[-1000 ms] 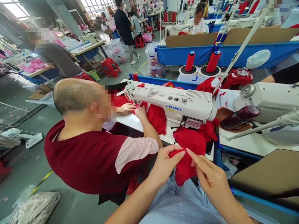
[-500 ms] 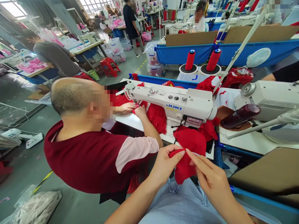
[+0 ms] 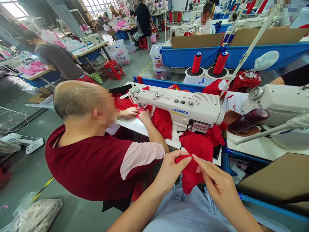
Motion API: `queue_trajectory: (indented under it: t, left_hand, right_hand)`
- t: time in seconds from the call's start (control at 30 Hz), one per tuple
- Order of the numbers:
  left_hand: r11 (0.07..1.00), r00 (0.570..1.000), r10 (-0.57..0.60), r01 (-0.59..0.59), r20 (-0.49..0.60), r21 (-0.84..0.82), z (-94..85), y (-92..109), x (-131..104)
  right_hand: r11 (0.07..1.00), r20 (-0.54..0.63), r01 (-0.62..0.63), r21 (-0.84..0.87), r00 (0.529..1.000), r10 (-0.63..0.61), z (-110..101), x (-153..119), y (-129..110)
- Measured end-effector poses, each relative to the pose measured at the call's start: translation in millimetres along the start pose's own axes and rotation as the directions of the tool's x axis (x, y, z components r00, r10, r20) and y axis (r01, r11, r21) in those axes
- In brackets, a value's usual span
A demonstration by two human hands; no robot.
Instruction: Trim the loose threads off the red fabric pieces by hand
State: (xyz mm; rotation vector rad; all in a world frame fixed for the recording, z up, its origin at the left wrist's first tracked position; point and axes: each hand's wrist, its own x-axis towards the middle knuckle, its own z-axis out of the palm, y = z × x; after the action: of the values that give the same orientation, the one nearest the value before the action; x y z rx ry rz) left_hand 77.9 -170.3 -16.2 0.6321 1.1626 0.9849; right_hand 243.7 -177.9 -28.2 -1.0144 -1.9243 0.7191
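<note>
A piece of red fabric point(image 3: 190, 180) hangs from my two hands above my lap. My left hand point(image 3: 172, 167) is closed, pinching its upper edge between thumb and fingers. Right beside it, my right hand point(image 3: 214, 177) pinches the same edge, fingertips almost meeting the left thumb. Just behind, more red cloth point(image 3: 196, 145) lies at the end of a white sewing machine point(image 3: 176, 104). A co-worker in a dark red top point(image 3: 91, 167) sits at my left, both of that person's hands point(image 3: 145, 116) on red cloth near the needle.
Another sewing machine point(image 3: 277, 103) stands at the right, with a dark bottle point(image 3: 248, 120) and a slanting pole point(image 3: 272, 129) before it. A cardboard panel point(image 3: 277, 180) borders my right side. Two red thread cones point(image 3: 196, 63) stand beyond the machine, near a white fan point(image 3: 266, 60).
Both my hands keep their pinch in nearly the same place; the fabric's hanging end has shifted slightly. A standing person in the background has moved right, revealing a seated person.
</note>
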Motion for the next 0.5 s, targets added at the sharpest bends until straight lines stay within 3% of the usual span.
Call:
queue_trajectory:
  t: [0.13,0.27,0.4,0.5]
  left_hand:
    - [1.000,1.000,0.022,-0.022,0.001,0.000,0.4,0.0,-0.5]
    - [0.994,0.995,0.101,-0.101,0.004,0.044,0.2,0.2,-1.2]
    - [0.998,0.998,0.065,-0.065,0.025,0.021,0.1,3.1,-1.3]
    - [1.000,0.999,0.006,-0.005,0.052,-0.015,-0.6,4.3,-1.3]
  right_hand:
    - [0.997,0.009,0.014,-0.072,1.000,-0.013,-0.5,-0.9,-0.3]
    - [0.999,-0.034,-0.020,-0.031,0.999,0.019,2.6,1.1,-2.7]
    - [0.961,-0.051,-0.169,0.217,0.982,0.184,6.2,2.3,-4.5]
    - [0.783,0.049,-0.375,0.496,0.912,0.407,9.0,1.3,-4.5]
